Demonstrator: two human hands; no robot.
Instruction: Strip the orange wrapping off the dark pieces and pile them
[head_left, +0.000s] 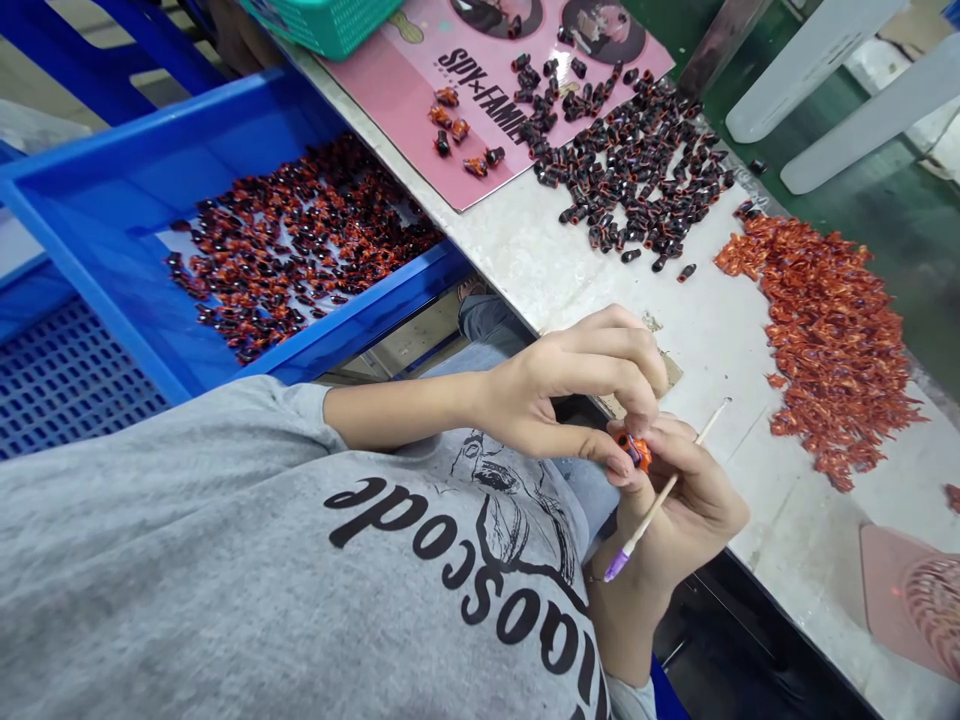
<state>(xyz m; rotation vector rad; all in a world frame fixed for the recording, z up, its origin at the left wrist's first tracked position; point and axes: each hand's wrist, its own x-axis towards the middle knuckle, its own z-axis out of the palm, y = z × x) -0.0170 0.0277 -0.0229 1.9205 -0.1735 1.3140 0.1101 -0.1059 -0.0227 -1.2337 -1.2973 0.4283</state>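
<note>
A small glossy orange-and-black piece (634, 451) is gripped between the left hand (570, 390) and the right hand (682, 510), above the near edge of the desk (780, 520). A thin wooden stick (709, 428) with a purple tip is clenched in the right hand. Loose black pieces (637, 170) and a heap of orange pieces (821, 345) are laid on the desk. Mixed pieces (300, 250) are held in a blue tray (112, 170) beyond the near edge.
</note>
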